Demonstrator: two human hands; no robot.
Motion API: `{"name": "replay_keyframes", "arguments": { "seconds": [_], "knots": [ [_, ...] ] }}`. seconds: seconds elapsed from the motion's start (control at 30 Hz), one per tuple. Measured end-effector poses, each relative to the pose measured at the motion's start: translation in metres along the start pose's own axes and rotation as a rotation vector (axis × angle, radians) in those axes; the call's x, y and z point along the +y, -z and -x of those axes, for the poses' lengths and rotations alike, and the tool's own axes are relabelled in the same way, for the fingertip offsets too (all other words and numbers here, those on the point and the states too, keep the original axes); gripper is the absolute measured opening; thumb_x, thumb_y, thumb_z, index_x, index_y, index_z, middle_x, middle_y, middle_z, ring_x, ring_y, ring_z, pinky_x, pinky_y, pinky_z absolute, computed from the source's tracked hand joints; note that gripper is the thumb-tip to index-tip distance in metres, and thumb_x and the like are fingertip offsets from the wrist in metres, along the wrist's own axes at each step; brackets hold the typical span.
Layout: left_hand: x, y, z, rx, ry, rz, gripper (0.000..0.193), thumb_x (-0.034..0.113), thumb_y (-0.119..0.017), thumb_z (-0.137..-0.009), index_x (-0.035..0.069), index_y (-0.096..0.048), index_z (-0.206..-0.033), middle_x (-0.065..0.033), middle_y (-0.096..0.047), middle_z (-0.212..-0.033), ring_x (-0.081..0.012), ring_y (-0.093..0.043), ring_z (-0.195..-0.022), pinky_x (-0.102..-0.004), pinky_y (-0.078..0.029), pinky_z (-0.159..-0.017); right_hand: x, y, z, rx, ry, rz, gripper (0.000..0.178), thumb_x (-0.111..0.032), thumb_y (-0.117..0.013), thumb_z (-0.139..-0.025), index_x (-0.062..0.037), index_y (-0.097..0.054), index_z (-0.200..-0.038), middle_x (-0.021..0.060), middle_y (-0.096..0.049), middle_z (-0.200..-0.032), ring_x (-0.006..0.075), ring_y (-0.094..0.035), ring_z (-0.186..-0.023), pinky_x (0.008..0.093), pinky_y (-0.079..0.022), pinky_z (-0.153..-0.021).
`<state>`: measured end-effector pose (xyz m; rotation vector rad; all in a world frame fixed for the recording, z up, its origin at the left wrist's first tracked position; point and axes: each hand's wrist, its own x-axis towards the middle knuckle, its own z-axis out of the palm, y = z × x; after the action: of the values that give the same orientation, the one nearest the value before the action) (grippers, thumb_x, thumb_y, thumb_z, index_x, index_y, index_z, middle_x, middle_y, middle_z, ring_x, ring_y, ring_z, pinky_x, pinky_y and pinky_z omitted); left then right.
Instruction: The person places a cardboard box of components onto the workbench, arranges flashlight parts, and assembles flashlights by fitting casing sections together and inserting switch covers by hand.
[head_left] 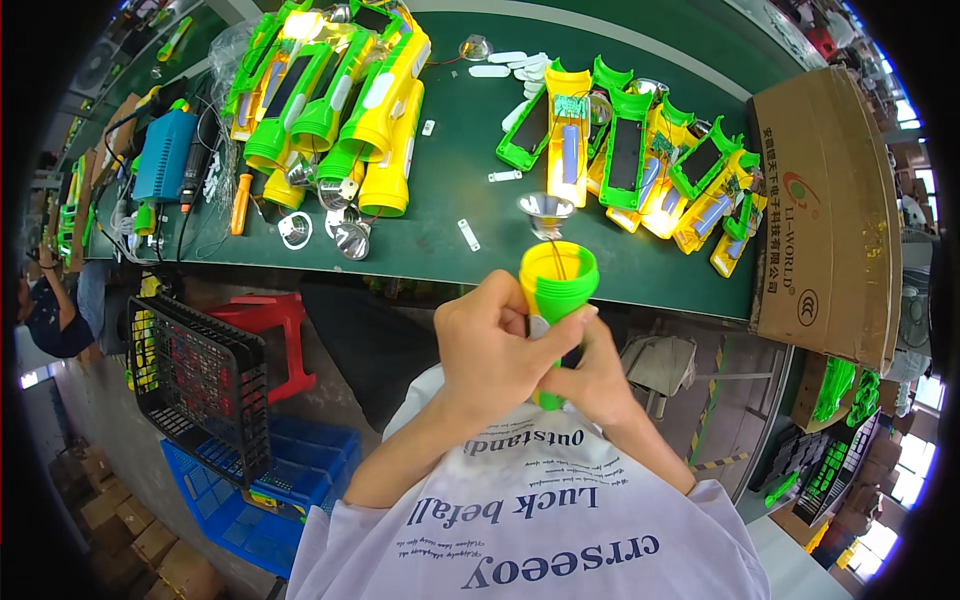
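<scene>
A yellow and green flashlight body (562, 285) points its open, threaded head away from me, just past the front edge of the green bench. Both hands wrap it: my left hand (490, 340) closes round its left side, and my right hand (592, 372) grips its lower right. Thin wires run out of the head to a silver reflector (546, 207), which hangs apart from the body over the bench. My fingers cover most of the handle, so its switch side is partly hidden.
Assembled flashlights (385, 130) pile up at the back left. Opened housings with batteries (568, 150) line the right, near a cardboard box (820, 220). An orange-handled screwdriver (241, 205) lies left on the green bench (440, 245). Below are a black crate (200, 380), blue crate (215, 500) and red stool (285, 340).
</scene>
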<state>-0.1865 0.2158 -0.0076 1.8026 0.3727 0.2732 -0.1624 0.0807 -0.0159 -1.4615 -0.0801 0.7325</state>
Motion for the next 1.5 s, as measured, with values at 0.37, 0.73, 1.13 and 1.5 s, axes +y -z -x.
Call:
{"name": "replay_keyframes", "arguments": {
  "seconds": [0.37,0.73,1.13,1.5],
  "knots": [
    [-0.021,-0.005,-0.004,-0.254,0.115,0.727,0.082,0.053,-0.08,-0.074,-0.005,-0.05,-0.124,-0.0126,-0.063,-0.108,-0.0176,-0.064,-0.095,-0.0313,-0.052,-0.082,-0.011,0.005,0.013,-0.127,0.035,0.044,0.044,-0.009,-0.072,-0.071,-0.0001,-0.052,-0.109,0.0109,-0.064,-0.085,0.0163,-0.063,-0.068,0.0317,-0.052,-0.064],
    [-0.056,-0.017,-0.019,-0.709,0.272,1.383,0.089,0.057,-0.083,-0.065,0.0,-0.05,-0.124,-0.0139,-0.064,-0.104,-0.0259,-0.067,-0.092,-0.0397,-0.055,-0.082,-0.017,-0.011,0.015,-0.297,-0.271,-0.327,0.043,-0.009,-0.068,-0.069,0.0017,-0.045,-0.103,0.0082,-0.054,-0.06,0.018,-0.053,-0.047,0.0271,-0.042,-0.046],
    [-0.066,-0.015,-0.021,-0.743,0.145,1.481,0.08,0.057,-0.072,-0.079,0.001,-0.046,-0.13,-0.0152,-0.062,-0.108,-0.0261,-0.065,-0.094,-0.0366,-0.055,-0.081,-0.002,0.003,0.017,-0.403,-0.265,-0.349,0.036,-0.017,-0.075,-0.072,0.0008,-0.052,-0.094,0.0085,-0.058,-0.067,0.0157,-0.058,-0.052,0.027,-0.046,-0.048],
    [-0.035,-0.006,-0.024,-0.581,0.306,1.077,0.079,0.052,-0.061,-0.089,-0.005,-0.037,-0.138,-0.0283,-0.057,-0.125,-0.0325,-0.065,-0.103,-0.0418,-0.056,-0.086,0.008,0.002,0.014,-0.591,-0.319,-1.034,0.041,-0.018,-0.07,-0.083,-0.0001,-0.045,-0.11,0.0088,-0.056,-0.066,0.018,-0.056,-0.048,0.0294,-0.047,-0.044]
  ]
}}
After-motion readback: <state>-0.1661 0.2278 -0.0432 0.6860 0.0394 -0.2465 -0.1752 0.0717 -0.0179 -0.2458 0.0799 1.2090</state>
